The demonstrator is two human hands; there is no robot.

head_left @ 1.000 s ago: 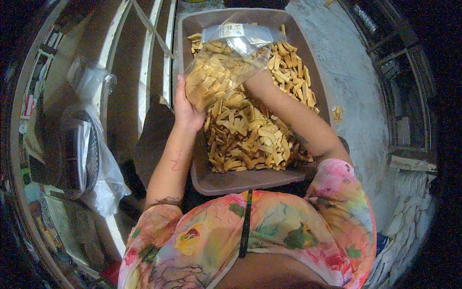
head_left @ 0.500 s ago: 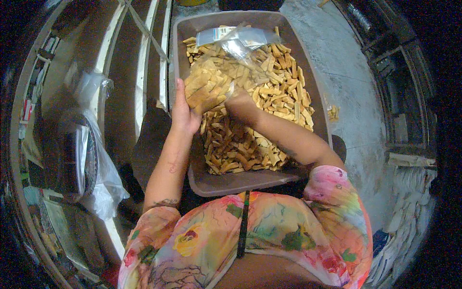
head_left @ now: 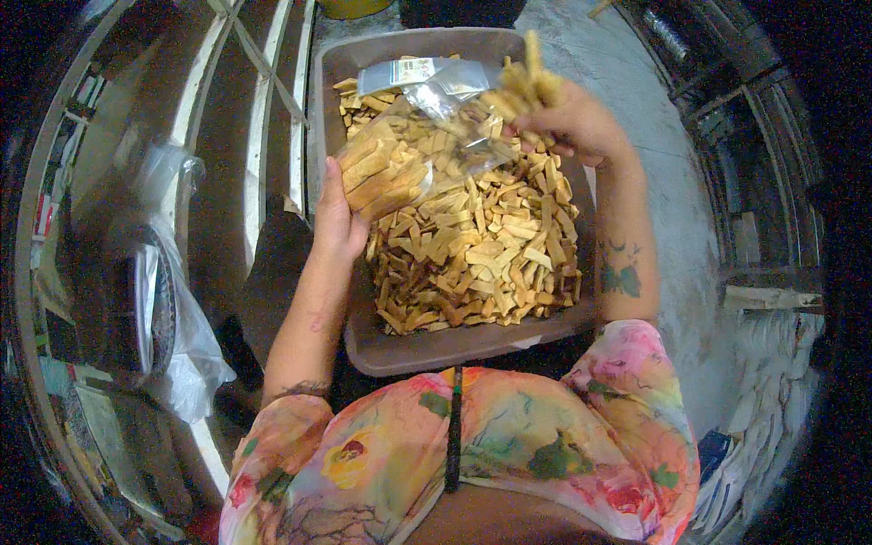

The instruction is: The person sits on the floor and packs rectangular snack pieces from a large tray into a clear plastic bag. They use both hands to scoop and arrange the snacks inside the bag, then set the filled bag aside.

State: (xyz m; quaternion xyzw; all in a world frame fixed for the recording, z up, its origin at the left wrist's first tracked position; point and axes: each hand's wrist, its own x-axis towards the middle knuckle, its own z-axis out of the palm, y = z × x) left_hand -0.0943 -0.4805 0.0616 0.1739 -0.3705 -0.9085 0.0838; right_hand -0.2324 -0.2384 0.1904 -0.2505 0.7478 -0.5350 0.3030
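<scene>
Fingers, right: curled round a blurred handful of tan pieces [head_left: 525,84]; our right hand [head_left: 581,123] is over the tub's far right side, its exact grip hard for us to see.
Fingers, left: closed on the filled lower end of a clear bag [head_left: 386,173], thumb along its side; the other fingers of our left hand [head_left: 345,213] are mostly hidden beneath.
Bag: tilted over the heap, tan sticks packed at the held end; we cannot trace its mouth clearly.
Heap: loose pieces [head_left: 490,259] fill much of the brown tub [head_left: 445,359] in front of us.
Labels: flat plastic packaging [head_left: 418,73] at the heap's far end bears a pale printed strip, too small for us to read.
Cut off: a yellowish container [head_left: 354,7] at the upper edge.
Murky: shelving [head_left: 758,182] on our right fades into the dark rim.
</scene>
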